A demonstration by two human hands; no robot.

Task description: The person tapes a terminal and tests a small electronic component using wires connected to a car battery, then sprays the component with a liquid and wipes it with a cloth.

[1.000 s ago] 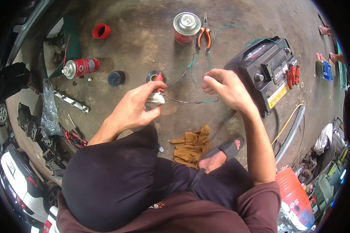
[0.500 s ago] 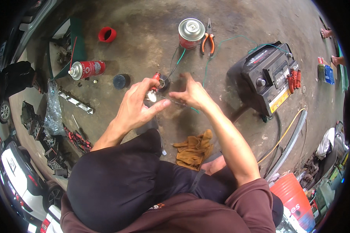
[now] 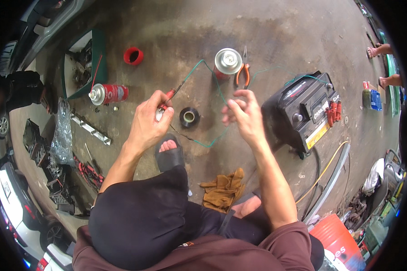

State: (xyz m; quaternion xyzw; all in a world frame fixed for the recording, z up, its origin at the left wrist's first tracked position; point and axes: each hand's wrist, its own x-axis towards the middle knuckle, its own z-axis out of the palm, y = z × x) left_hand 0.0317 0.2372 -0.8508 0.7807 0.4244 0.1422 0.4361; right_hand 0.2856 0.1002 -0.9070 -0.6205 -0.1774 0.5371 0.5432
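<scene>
My left hand (image 3: pixel 150 119) is closed around a small red piece (image 3: pixel 169 94) with a whitish, shiny part; its exact kind is hidden by my fingers. Dark leads run from it into green wire (image 3: pixel 195 68), which loops over to my right hand (image 3: pixel 245 116). There the fingers are curled on the green wire, slightly blurred by motion. Between my hands, a roll of black tape (image 3: pixel 189 125) lies on the floor. Beyond my right hand are a standing spray can (image 3: pixel 227 63) and orange-handled pliers (image 3: pixel 243 77).
A black car battery (image 3: pixel 298 101) with red clamps (image 3: pixel 333 113) stands at right. At left lie a red spray can (image 3: pixel 115 93), a red cap (image 3: pixel 133 56) and a metal strip (image 3: pixel 90 129). Brown work gloves (image 3: pixel 223 190) lie near my foot. A person's feet (image 3: pixel 375 50) show far right.
My hands have moved apart, my left to the left with the red piece and my right to the right, drawing the green wire into a wide loop. The tape roll is now uncovered.
</scene>
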